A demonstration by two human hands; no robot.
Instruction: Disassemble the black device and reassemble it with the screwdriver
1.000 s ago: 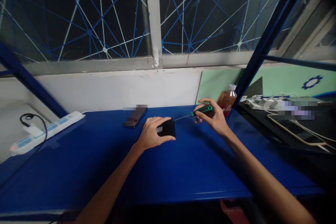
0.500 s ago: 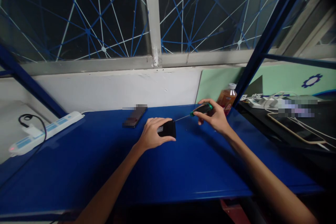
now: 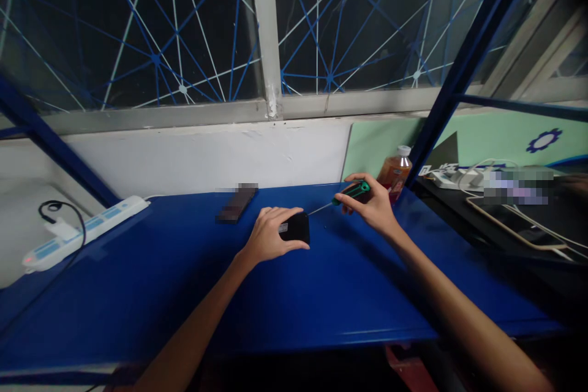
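Observation:
My left hand is closed round a small flat black case with a pale label on its face, thumb and fingers along opposite edges. My right hand grips the green and black handle of a screwdriver. Its thin metal shaft points left, and the tip meets or nearly meets the upper right corner of the black case. Whether a screw sits there is too small to tell. Both hands are over the blue table.
A dark phone-like slab lies behind my left hand. At the left is a white power strip with a plugged-in cable. Beyond my right hand stands a drink bottle. A phone and white cables lie on the black surface at the right.
The screwdriver's handle has rolled slightly in my right hand, showing more green. Its tip stays by the case's corner, and my left hand keeps its hold.

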